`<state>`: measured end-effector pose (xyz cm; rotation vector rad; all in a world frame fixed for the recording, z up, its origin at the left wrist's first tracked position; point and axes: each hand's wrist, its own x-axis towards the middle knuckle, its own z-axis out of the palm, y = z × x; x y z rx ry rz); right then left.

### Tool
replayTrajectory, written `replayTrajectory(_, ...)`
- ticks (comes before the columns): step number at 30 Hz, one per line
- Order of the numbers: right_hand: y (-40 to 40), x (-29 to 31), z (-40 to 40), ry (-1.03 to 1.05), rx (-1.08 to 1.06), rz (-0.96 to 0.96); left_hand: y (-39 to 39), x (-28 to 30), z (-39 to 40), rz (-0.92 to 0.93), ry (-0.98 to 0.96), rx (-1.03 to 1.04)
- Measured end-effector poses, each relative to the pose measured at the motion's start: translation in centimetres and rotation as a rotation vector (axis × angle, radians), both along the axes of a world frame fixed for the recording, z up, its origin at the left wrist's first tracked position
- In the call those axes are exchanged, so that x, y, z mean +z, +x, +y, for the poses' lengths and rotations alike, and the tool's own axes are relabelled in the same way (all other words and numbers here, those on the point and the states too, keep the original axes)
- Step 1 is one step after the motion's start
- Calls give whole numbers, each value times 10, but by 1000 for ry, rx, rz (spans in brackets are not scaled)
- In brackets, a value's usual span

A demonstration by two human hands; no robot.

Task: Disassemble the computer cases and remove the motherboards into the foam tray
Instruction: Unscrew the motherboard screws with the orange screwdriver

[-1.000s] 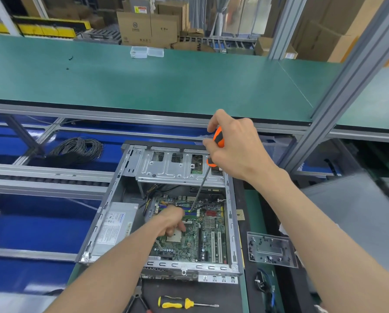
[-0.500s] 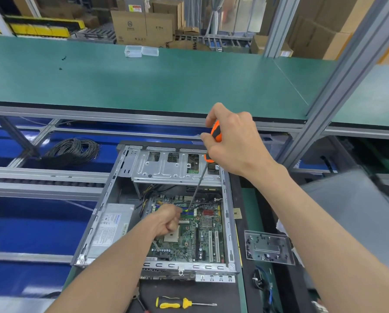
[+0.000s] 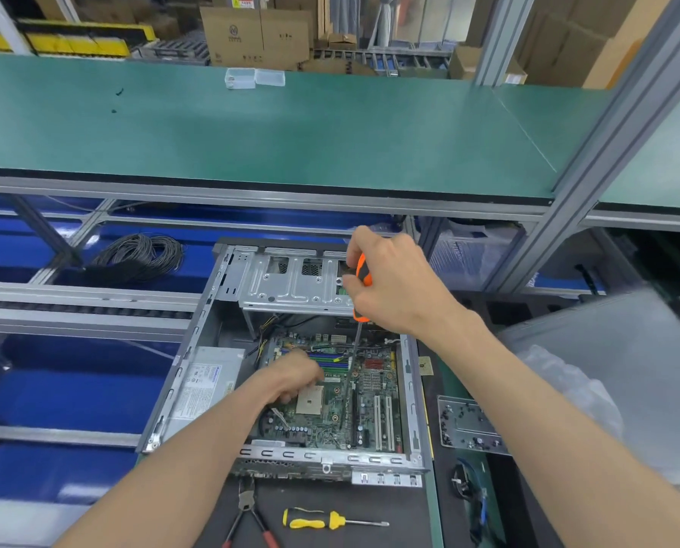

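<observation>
A right hand (image 3: 397, 282) gripped an orange-handled screwdriver (image 3: 361, 286) while the curled, empty-looking left hand (image 3: 295, 375) steadied the fragile green motherboard (image 3: 370, 405), best lifted by its edges.

Bright, even overhead light, soft shadows inside the open case (image 3: 212, 350). Wide-angle bending along the shelf (image 3: 291, 152) edges. Smeared motion blur at right on the grey panel (image 3: 627, 369).

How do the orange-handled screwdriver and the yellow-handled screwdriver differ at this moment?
The orange-handled screwdriver is gripped by the right hand; the yellow-handled screwdriver lies untouched on the dark mat in front of the computer case. The orange one stands steeply, tip down over the motherboard; the yellow one lies flat, shaft pointing right. The orange one's shaft looks longer. Both have metal shafts.
</observation>
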<state>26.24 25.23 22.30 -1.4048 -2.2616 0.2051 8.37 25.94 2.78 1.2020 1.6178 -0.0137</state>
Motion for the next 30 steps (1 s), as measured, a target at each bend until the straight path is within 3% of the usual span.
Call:
replayTrajectory(3, -6, -6, -3, -22, 24, -10, 0, 3, -6, 106, -58, -307)
replayTrajectory(7, -7, -4, -2, -41, 27, -8, 2, 2, -10, 173, -49, -473)
replayTrajectory(19, -7, 6, 5, -145, 16, 48, 4, -7, -8, 59, -6, -358)
replayTrajectory(30, -10, -5, 9, -110, 37, 14, 8, -5, -7, 32, -8, -315)
